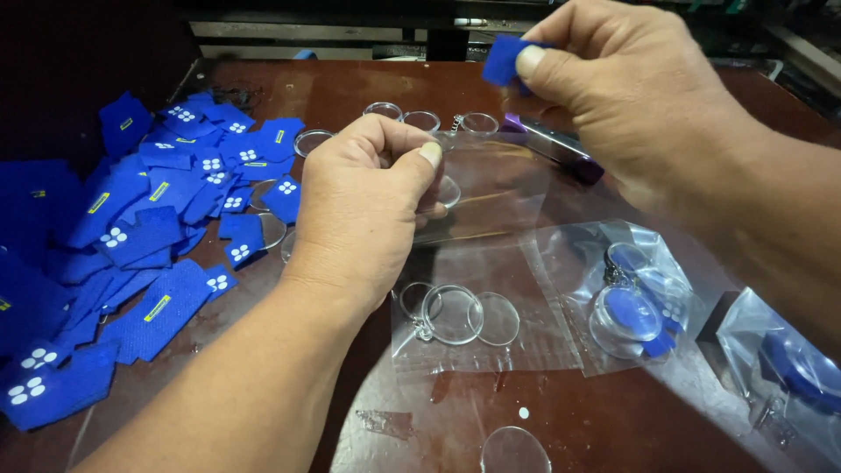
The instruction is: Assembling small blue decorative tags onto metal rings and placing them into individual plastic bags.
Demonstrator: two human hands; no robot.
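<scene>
Blue fabric patch (501,60) sits pinched between the thumb and forefinger of the right hand (631,96), held up at about one o'clock from the middle of the counter (613,420). The left hand (363,206) is curled shut at the centre, its fingers (429,156) closed on a clear round disc (447,191) whose edge just peeks out past the thumb, with the mouth of a clear plastic bag (491,201) lying right under it.

To do this step well, I would say the patch needs to come down flat and square to the disc, so the left hand should keep the disc steady and tilted toward the right hand rather than squeezing its face, which would smudge. A light pinch on the patch's corner leaves the rest free to seat.

At nine o'clock lies a heap of blue patches (131,236) with white dots, some touching loose clear discs (420,118) at twelve o'clock. At five o'clock a filled bag (631,307) holds finished keyrings, and at six o'clock another flat bag holds empty ring discs (451,314). A purple lighter-like object (561,149) lies beneath the right hand.
</scene>
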